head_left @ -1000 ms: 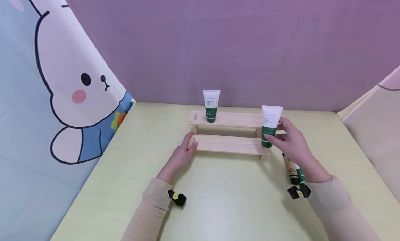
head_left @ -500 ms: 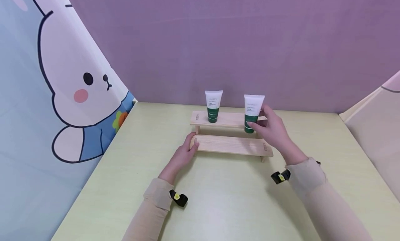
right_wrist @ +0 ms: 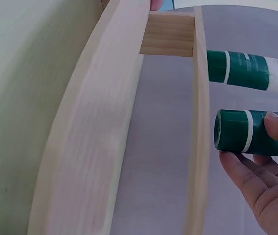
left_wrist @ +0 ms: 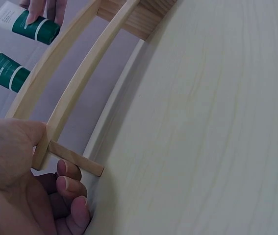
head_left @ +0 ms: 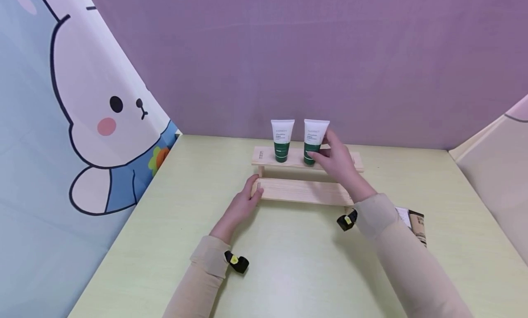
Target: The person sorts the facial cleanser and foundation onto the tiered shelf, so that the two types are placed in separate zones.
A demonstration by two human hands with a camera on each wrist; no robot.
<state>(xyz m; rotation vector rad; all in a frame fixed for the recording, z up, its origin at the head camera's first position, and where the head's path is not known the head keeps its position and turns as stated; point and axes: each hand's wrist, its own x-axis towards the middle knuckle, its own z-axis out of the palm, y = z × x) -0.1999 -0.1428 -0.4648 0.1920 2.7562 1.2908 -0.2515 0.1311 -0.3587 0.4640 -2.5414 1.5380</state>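
A two-tier light wooden rack (head_left: 305, 191) stands on the table. My left hand (head_left: 243, 203) grips the left end of its lower tier, thumb on top and fingers curled beneath. One white and green squeeze tube (head_left: 282, 139) stands cap-down on the upper tier, towards the left. Just right of it, my right hand (head_left: 340, 162) pinches a matching squeeze tube (head_left: 315, 134) between thumb and fingers, upright. The right wrist view shows a narrow gap between the held tube's green cap (right_wrist: 232, 131) and the upper shelf (right_wrist: 201, 127).
A brown tube (head_left: 418, 226) and a whitish item (head_left: 403, 216) lie on the table (head_left: 280, 263) at the right, partly hidden by my right forearm. A purple cloth (head_left: 309, 57) hangs behind the table, and a rabbit-print cloth (head_left: 99, 102) at the left.
My right hand has carried the held tube leftward and back, from the rack's right end to beside the standing tube. The left hand has stayed on the rack.
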